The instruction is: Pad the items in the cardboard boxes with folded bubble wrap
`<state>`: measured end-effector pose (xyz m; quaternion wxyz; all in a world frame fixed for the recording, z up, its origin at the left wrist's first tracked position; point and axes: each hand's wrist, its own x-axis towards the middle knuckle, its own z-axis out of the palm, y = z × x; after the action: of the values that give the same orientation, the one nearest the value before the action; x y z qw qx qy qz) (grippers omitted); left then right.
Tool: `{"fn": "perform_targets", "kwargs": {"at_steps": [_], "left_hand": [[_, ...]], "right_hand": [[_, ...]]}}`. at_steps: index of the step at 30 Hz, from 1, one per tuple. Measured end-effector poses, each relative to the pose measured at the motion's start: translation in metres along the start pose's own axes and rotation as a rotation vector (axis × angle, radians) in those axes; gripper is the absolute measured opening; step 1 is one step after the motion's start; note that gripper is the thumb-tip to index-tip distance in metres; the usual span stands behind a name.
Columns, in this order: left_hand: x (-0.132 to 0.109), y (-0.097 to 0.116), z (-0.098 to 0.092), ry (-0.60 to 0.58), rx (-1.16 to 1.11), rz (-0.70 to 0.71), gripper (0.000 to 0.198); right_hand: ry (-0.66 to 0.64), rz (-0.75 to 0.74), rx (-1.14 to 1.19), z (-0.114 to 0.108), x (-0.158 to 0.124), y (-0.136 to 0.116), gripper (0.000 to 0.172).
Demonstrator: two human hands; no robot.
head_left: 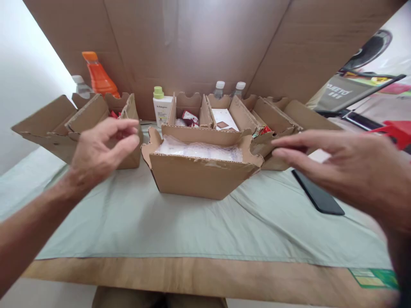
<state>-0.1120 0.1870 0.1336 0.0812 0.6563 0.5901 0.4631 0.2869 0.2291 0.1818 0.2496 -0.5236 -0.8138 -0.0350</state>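
A small brown cardboard box (192, 175) stands in the middle of the cloth, with clear bubble wrap (199, 149) filling its open top. To its left, my left hand (104, 147) hovers with thumb and fingers apart and nothing between them. My right hand (334, 164) is raised on the other side, its thumb and forefinger slightly apart, also holding nothing. Neither hand touches the middle box. Behind my left hand is a left cardboard box (131, 158), partly hidden by it. Just past my right fingertips stands a right cardboard box (269, 149) with red packets (266, 130) inside.
Farther back are boxes holding a dark red packet (191, 119) and a white card (223, 119). An orange bottle (101, 79), a green-capped white bottle (162, 107) and clear bottles (219, 90) stand by a cardboard panel (199, 51). A black phone (317, 194) lies at right.
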Motion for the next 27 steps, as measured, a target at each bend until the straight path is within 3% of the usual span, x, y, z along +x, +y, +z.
{"fn": "perform_targets", "kwargs": {"at_steps": [2,5,8,11,14,18,22,24,27], "left_hand": [[-0.026,-0.023,0.014,-0.059,-0.232,-0.149,0.070],[-0.047,-0.034,0.047,-0.157,-0.470,-0.177,0.086],[-0.052,-0.018,0.072,-0.198,-0.544,-0.170,0.089],[-0.055,-0.006,0.081,-0.169,-0.614,-0.152,0.080],[-0.059,-0.014,0.086,-0.165,-0.688,-0.122,0.066],[-0.058,-0.023,0.099,-0.133,-0.708,-0.161,0.066],[-0.076,-0.002,0.093,-0.086,-0.636,-0.185,0.065],[-0.111,0.008,0.078,-0.048,-0.545,-0.277,0.063],[-0.190,0.004,0.044,0.008,-0.419,-0.431,0.060]], "right_hand": [[0.005,0.096,0.166,0.021,-0.027,0.003,0.058],[-0.068,0.170,0.374,0.068,-0.047,-0.008,0.082],[-0.049,0.185,0.477,0.101,-0.052,-0.026,0.079],[-0.023,0.258,0.594,0.111,-0.055,-0.035,0.069],[0.003,0.261,0.718,0.115,-0.058,-0.033,0.068],[0.085,0.250,0.821,0.130,-0.058,-0.033,0.066],[0.154,0.302,0.811,0.132,-0.075,-0.047,0.060],[0.167,0.334,0.762,0.125,-0.100,-0.060,0.059],[0.126,0.340,0.758,0.114,-0.144,-0.087,0.060]]}}
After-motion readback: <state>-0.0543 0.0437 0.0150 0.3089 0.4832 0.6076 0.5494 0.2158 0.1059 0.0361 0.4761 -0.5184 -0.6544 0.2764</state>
